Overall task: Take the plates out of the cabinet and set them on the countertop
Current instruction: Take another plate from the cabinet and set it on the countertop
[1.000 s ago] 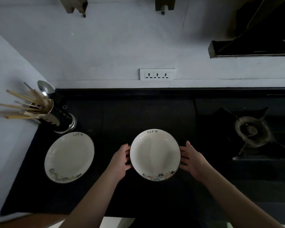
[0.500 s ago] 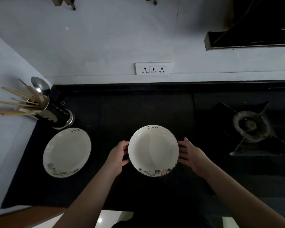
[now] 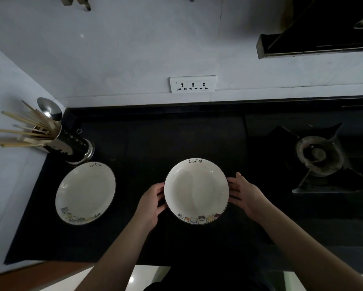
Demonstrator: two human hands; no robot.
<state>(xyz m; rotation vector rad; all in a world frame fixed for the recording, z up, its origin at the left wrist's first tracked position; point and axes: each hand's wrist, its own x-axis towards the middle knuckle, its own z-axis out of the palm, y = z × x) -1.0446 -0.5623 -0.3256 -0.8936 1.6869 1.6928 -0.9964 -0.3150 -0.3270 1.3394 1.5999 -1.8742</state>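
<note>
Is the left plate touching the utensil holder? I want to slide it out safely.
Cannot tell. In the head view the left plate's far rim meets the utensil holder's base with no visible gap, but overlap could hide one.

Two plates on the tabletop, one between the hands.

The near plate (image 3: pixel 196 191) sits at the middle of the tabletop (image 3: pixel 155 139), with the left hand (image 3: pixel 150 203) touching its left rim and the right hand (image 3: pixel 244 192) at its right rim. The second plate (image 3: pixel 85 193) lies well apart to the left. Just behind that plate, in the back left corner, stands a utensil holder (image 3: pixel 71 143) with chopsticks (image 3: pixel 23 131) and a spoon (image 3: pixel 49 109) in it. A stove burner (image 3: pixel 319 155) lies to the right. A wall socket (image 3: pixel 192 84) sits on the wall behind the tabletop.
</note>
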